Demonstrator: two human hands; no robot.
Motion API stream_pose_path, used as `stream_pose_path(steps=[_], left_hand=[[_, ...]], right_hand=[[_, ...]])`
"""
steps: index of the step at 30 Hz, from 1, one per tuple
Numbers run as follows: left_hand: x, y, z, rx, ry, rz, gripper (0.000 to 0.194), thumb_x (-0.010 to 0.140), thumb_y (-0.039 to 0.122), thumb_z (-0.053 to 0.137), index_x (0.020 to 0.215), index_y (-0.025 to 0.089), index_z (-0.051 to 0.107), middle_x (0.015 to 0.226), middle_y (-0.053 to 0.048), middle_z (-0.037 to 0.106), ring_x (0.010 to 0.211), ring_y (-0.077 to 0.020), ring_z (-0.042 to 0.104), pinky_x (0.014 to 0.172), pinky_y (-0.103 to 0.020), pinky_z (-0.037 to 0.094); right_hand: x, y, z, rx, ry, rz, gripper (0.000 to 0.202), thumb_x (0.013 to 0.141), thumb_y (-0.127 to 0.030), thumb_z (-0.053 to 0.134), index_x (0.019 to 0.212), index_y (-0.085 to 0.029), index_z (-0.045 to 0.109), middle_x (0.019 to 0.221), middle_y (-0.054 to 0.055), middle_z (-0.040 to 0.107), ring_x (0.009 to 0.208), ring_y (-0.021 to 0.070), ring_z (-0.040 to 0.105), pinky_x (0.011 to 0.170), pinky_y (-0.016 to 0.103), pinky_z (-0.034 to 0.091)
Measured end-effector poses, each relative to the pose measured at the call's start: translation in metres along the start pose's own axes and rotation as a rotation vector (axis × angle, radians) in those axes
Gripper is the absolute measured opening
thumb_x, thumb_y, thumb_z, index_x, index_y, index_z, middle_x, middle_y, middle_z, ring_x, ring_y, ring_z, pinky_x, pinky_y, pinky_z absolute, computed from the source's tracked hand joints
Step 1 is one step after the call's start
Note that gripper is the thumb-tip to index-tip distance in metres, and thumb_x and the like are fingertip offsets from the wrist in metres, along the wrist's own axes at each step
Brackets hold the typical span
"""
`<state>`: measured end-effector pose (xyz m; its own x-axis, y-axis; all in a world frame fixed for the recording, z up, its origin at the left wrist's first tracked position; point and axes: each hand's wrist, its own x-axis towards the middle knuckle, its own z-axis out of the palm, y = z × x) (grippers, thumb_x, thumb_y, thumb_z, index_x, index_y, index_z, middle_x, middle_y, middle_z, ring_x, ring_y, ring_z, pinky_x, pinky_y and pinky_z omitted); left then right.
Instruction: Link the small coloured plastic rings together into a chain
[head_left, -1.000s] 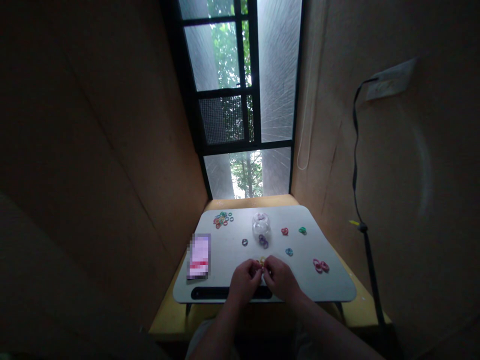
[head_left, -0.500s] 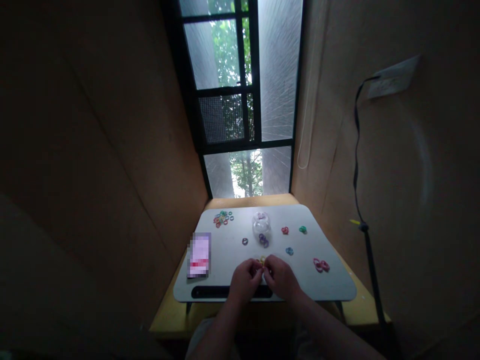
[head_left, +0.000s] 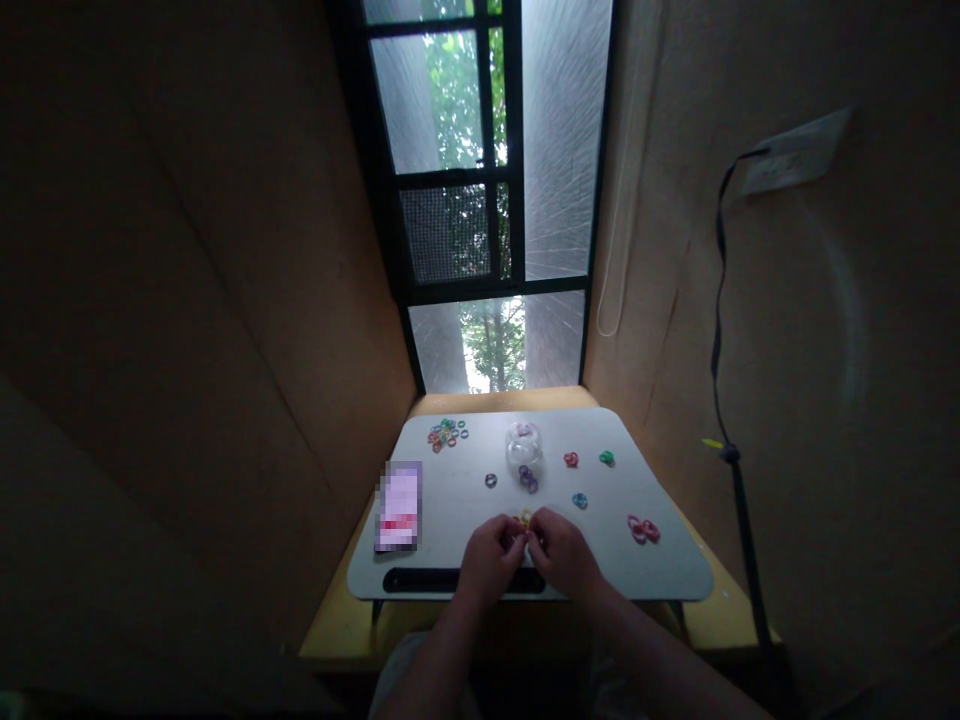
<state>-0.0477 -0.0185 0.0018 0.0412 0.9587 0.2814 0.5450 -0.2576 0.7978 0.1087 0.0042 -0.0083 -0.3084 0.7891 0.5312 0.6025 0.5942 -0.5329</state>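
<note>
My left hand and my right hand meet over the near middle of the white lap table. Fingertips of both hands are pinched together on small yellow hair ties, which show just beyond the fingers. My fingers hide most of what they grip. Past them lie purple hair ties beside a clear plastic bag. A dark hair tie is left of these. On the right are blue hair ties, red ones, green ones and pink ones.
A mixed pile of coloured hair ties sits at the far left corner. Below it lies a blurred phone-like rectangle. A black slot runs along the near edge. Walls rise on both sides, and a cable hangs at right.
My hands stay together at the same spot, with only slight finger movement. The whole view has shifted a little; the things on the table have not moved.
</note>
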Motion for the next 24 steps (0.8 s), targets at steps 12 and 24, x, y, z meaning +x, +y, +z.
stream_pose_path(steps=[12,24], left_hand=[[-0.0001,0.0025,-0.0008,0.001,0.008,-0.001,0.014,0.080,0.030,0.057,0.081,0.018,0.065,0.070,0.000,0.062,0.063,-0.0124,0.053,0.060,-0.023,0.038],[-0.0003,0.0046,-0.0019,-0.002,0.008,-0.002,0.014,0.080,0.029,0.057,0.080,0.018,0.065,0.071,0.000,0.064,0.063,-0.0126,0.054,0.061,-0.023,0.039]], right_hand=[[-0.0003,0.0015,0.0012,0.003,0.001,-0.004,0.009,0.080,-0.015,0.048,0.074,-0.020,0.047,0.070,0.000,0.052,0.065,0.0143,0.048,0.061,0.025,0.032],[0.0002,0.0002,0.0005,0.001,0.006,-0.007,0.009,0.079,-0.015,0.049,0.072,-0.021,0.047,0.069,-0.001,0.052,0.064,0.0139,0.047,0.060,0.025,0.032]])
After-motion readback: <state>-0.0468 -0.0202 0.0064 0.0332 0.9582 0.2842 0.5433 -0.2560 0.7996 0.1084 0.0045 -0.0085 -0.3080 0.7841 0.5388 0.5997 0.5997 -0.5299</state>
